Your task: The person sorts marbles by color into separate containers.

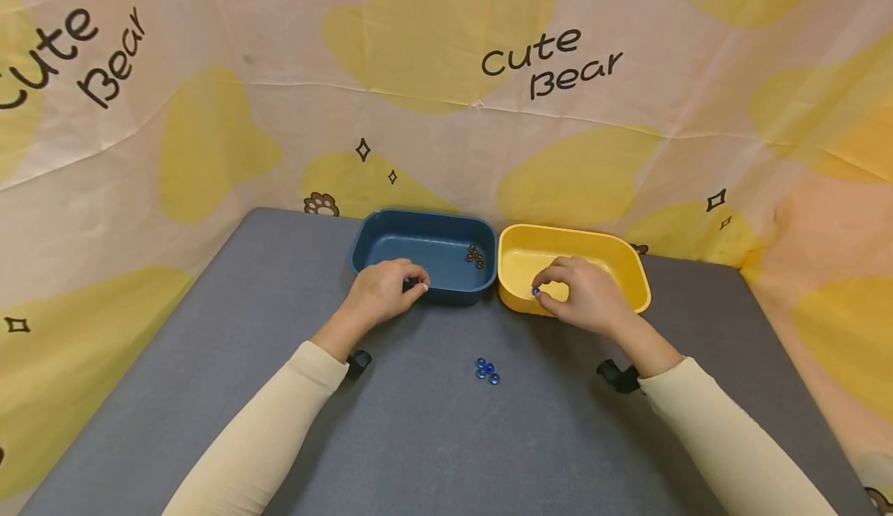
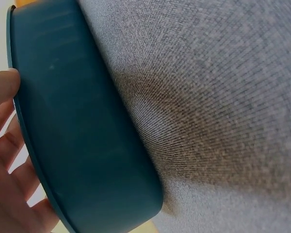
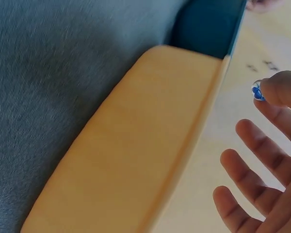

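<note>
My right hand pinches a clear glass marble with a blue swirl between thumb and forefinger, over the near side of the yellow bin. The other three fingers of that hand are spread apart in the right wrist view. At the near rim of the dark blue bin is my left hand, its thumb right at the rim and its fingers beyond it. I cannot tell whether its fingertips hold something. Several small brown marbles lie in the blue bin's right end.
Several blue marbles lie grouped on the grey cloth-covered table, in front of the bins. The two bins stand side by side at the table's back edge. A printed fabric curtain hangs behind and along the sides.
</note>
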### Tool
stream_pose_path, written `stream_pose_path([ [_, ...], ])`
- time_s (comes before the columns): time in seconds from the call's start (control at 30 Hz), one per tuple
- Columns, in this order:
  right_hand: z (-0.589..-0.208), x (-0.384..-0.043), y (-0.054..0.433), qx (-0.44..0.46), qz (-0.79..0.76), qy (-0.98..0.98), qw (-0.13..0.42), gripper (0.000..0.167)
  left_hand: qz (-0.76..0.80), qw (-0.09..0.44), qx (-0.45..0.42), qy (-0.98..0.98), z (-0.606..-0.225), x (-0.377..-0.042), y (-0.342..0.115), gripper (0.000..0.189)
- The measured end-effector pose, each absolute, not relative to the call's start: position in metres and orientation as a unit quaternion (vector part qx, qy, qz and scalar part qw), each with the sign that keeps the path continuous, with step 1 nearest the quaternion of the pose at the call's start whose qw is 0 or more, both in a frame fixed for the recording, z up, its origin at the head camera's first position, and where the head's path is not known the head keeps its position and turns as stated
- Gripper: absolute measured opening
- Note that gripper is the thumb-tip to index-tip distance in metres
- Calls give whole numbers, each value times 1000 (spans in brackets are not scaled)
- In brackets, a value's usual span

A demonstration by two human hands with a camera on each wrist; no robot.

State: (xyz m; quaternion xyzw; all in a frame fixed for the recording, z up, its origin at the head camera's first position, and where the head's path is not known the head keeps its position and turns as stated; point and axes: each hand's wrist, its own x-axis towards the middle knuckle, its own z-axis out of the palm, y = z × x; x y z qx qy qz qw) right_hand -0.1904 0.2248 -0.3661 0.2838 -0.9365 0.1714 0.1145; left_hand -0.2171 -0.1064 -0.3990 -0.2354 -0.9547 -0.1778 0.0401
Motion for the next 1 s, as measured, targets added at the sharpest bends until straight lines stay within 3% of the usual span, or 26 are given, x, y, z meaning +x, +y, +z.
stream_pose_path([
  [0.73,-394,-254,231,174,150,-973,-11,17,-178,42,-241,-953,-398,-217,-107,14],
  [1.0,-402,-267,226,164,136,-977,-23,16,-178,43,-239,-954,-399,-217,-108,13],
])
